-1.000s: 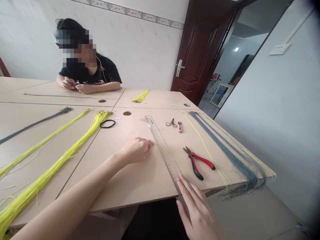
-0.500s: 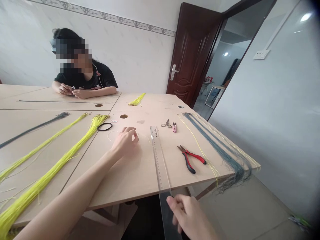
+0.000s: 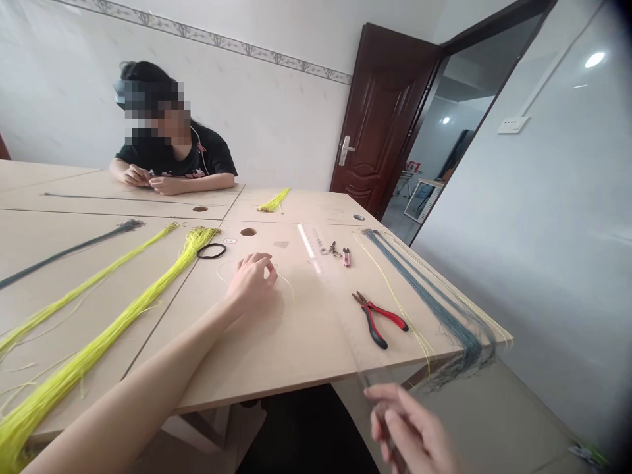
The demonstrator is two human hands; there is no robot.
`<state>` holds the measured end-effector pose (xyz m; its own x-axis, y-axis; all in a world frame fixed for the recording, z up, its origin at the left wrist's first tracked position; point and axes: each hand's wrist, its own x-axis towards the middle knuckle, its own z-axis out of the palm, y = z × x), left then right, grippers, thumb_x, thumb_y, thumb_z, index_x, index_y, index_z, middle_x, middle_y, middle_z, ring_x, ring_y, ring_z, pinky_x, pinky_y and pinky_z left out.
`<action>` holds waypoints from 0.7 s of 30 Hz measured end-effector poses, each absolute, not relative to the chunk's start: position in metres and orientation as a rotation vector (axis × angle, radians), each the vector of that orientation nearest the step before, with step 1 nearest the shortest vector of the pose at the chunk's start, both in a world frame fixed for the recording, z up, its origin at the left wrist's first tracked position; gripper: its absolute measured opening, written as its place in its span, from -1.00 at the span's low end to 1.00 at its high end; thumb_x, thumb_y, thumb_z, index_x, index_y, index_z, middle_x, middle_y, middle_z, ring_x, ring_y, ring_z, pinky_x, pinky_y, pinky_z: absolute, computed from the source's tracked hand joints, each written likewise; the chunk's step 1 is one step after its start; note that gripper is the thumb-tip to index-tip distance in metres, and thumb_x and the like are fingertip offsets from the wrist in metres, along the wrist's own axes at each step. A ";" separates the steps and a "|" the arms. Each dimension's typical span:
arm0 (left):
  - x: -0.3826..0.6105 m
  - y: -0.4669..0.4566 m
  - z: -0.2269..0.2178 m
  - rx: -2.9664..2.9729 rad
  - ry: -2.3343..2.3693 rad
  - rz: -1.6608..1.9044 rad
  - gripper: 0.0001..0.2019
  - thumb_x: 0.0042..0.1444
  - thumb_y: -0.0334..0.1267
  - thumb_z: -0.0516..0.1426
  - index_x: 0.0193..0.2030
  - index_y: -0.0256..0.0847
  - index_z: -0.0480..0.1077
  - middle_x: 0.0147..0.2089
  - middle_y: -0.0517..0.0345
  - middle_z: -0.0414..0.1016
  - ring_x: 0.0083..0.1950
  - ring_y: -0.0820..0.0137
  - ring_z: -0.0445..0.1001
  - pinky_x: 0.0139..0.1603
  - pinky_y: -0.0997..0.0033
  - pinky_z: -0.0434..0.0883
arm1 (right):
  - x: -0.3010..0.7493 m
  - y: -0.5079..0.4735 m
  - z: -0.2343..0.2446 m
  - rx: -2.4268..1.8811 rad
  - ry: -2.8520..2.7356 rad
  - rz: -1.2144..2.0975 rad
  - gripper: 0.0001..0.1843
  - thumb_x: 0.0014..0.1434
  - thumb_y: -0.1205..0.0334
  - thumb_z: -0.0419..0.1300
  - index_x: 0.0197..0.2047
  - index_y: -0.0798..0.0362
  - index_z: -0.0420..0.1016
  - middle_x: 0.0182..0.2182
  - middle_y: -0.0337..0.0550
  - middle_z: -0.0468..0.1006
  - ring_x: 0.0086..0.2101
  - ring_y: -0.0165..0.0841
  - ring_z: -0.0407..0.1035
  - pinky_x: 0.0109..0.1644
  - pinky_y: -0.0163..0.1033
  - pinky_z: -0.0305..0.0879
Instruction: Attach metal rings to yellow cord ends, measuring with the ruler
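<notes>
My left hand (image 3: 254,282) rests on the table with its fingers curled together around a thin pale-yellow cord (image 3: 290,284). The cord loops out on both sides of the hand; the fingertips are partly hidden. Below the table's front edge, my right hand (image 3: 407,424) grips the near end of a clear plastic ruler (image 3: 310,242). Blurred by motion, the ruler slants across the table, its far end close to small scissors (image 3: 334,249). Red-and-black pliers (image 3: 378,319) lie to the ruler's right, beside pink-handled snips (image 3: 346,257).
Yellow cord bundles (image 3: 133,306) and a grey one (image 3: 69,253) lie left; blue-grey cords (image 3: 424,296) hang over the right edge. A black elastic band (image 3: 212,251) sits by a table hole (image 3: 248,232). Across the table (image 3: 222,368) sits a person (image 3: 172,155) with hands together.
My right hand has moved right with the ruler, which now slants and is blurred. My left hand stays at its place on the table. The view has shifted slightly.
</notes>
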<state>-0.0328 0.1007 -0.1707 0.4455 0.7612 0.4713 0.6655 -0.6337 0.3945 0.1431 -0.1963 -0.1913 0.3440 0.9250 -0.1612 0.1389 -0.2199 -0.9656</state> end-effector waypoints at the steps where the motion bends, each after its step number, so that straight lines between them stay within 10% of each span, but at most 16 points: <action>1: -0.033 0.101 -0.171 2.534 1.266 0.942 -0.86 0.08 -0.29 -0.02 -0.43 -0.21 0.31 0.05 -0.06 0.38 0.12 0.11 0.26 0.14 -0.02 0.17 | 0.151 -0.193 -0.187 -1.680 -1.004 0.913 -0.47 0.12 -0.19 0.01 -0.05 0.07 0.29 -0.50 -0.25 0.35 -0.64 -0.49 0.20 -0.68 -0.39 0.17; 8: -0.033 0.097 -0.172 2.504 1.255 0.934 -0.90 0.07 -0.34 0.04 -0.42 -0.27 0.34 0.00 -0.04 0.39 0.10 0.18 0.28 0.16 0.00 0.14 | 0.209 -0.133 -0.167 -2.132 -1.468 0.161 -0.66 0.15 0.06 0.05 -0.07 0.07 0.26 -0.43 -0.18 0.45 -0.39 -0.32 0.43 -0.31 -0.25 0.34; 21: -0.015 0.065 -0.162 2.300 0.994 1.006 -0.87 0.11 -0.29 -0.01 -0.43 -0.19 0.28 -0.13 0.09 0.45 0.00 0.24 0.35 0.06 0.13 0.26 | 0.198 -0.044 -0.156 -2.092 -1.867 0.146 -0.81 0.19 0.34 0.05 -0.15 0.15 0.42 -0.32 -0.12 0.49 -0.33 -0.38 0.40 -0.20 -0.24 0.31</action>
